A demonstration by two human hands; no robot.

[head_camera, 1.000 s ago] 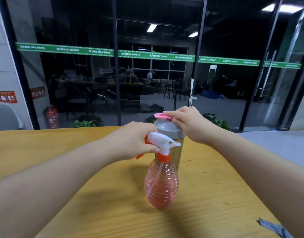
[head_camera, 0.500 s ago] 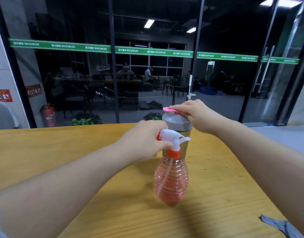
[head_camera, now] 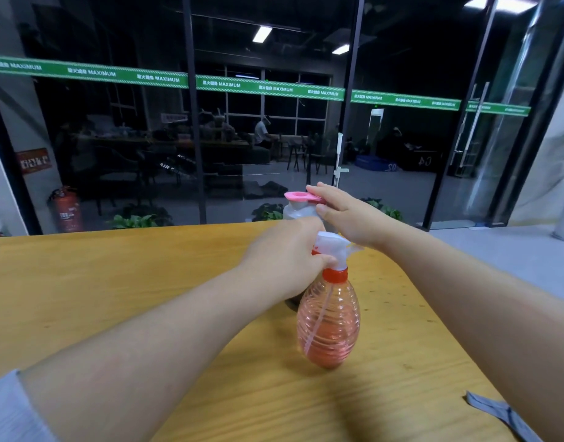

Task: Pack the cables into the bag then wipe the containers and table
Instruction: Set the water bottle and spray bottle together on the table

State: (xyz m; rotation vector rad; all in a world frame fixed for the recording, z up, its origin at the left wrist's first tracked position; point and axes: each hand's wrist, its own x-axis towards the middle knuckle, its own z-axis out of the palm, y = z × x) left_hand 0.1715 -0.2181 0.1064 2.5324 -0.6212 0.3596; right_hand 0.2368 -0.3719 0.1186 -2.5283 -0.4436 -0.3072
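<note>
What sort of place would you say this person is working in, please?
Probably a lobby or common area beside a gym or office: a wooden table faces a glass wall with a green MAXIMUM banner, with a fire extinguisher by the wall and seated people dimly visible in or through the glass.

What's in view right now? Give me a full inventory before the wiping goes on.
spray bottle: 1, clear pink body, white head with orange collar, upright on the table, nearest the camera
shaker cup: 1, grey lid with pink loop, just behind the spray bottle, body mostly hidden
cloth: 1, grey, table's near right edge, partly cut off
table: 1, light wood, fills the lower frame
fire extinguisher: 1, red, behind the glass, far left
left hand: 1, grip round the spray head
right hand: 1, grip on the shaker's pink loop
</note>
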